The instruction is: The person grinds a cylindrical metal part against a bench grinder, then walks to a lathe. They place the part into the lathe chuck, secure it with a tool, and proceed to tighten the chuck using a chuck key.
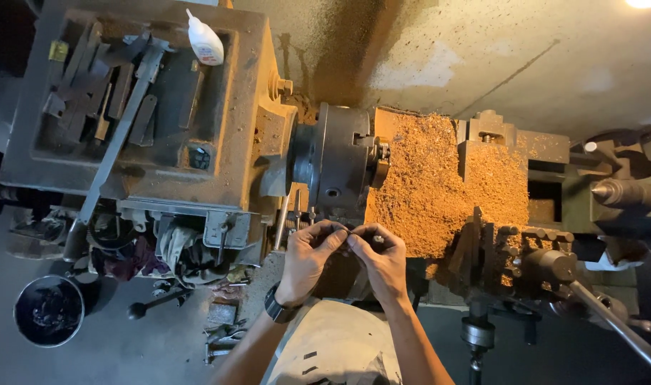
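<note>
The head camera looked straight down on one lathe (pixel 197 128) with its single round chuck (pixel 337 165) near the middle of the view. Two bare hands met just below the chuck. The left hand (pixel 308 258), with a dark watch (pixel 277 309) on its wrist, had its fingers curled in, thumb and forefinger pinched toward the other hand. The right hand (pixel 384 264) was likewise curled, its fingertips touching the left's. Between them sat one small dark part (pixel 359 234), too small and too covered by fingers to identify; both hands appeared to pinch it, close to the chuck's lower edge.

One white squeeze bottle (pixel 205 41) lay on top of the headstock, beside a recessed tray (pixel 115 93) holding a loose heap of metal bars and tools, too jumbled to count. One thick bed of orange-brown shavings (pixel 425 185) covered the lathe between chuck and tool post (pixel 493 142). On the right stood one tailstock with a pointed centre (pixel 614 192), and one long lever handle (pixel 618 324) ran toward the lower right corner. On the floor at lower left stood one round dark bucket (pixel 49 310), with one ball-ended handle (pixel 154 303) near it. The shavings and the carriage crowded the right hand's side; the person's pale garment (pixel 336 346) hid the floor beneath the forearms.
</note>
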